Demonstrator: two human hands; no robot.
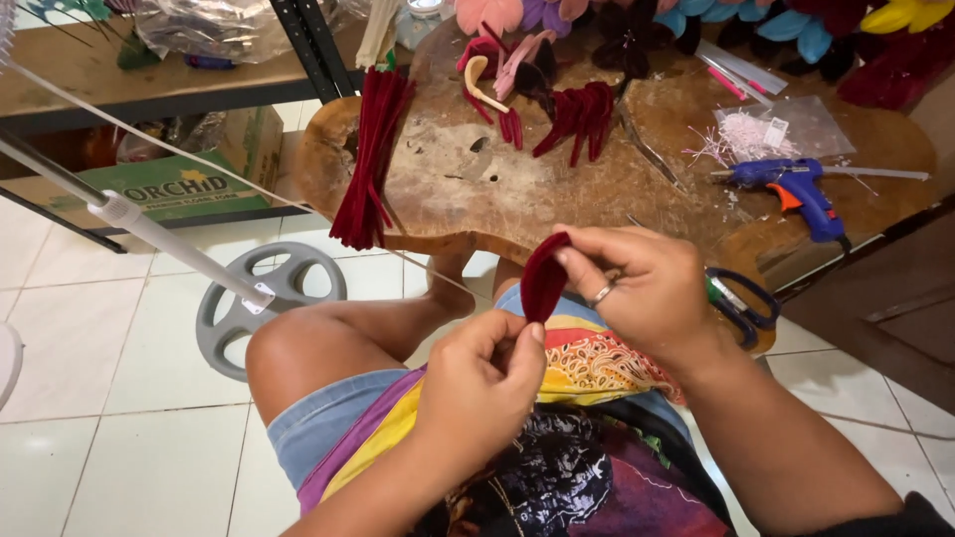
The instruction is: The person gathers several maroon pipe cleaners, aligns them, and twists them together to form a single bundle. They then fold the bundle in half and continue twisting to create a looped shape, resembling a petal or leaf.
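Over your lap, just off the table's (477, 199) near edge, your hands pinch a dark red petal (543, 278). Your right hand (642, 288) grasps its upper curve with fingertips; your left hand (477, 383) grips its lower end. Scissors (741, 303) lie beside your right wrist, a blue glue gun (796, 189) near the table's right edge, red stems (373, 149) at its left.

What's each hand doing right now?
Left hand: closed, pinching the base of the red petal.
Right hand: closed, pinching the petal's top.
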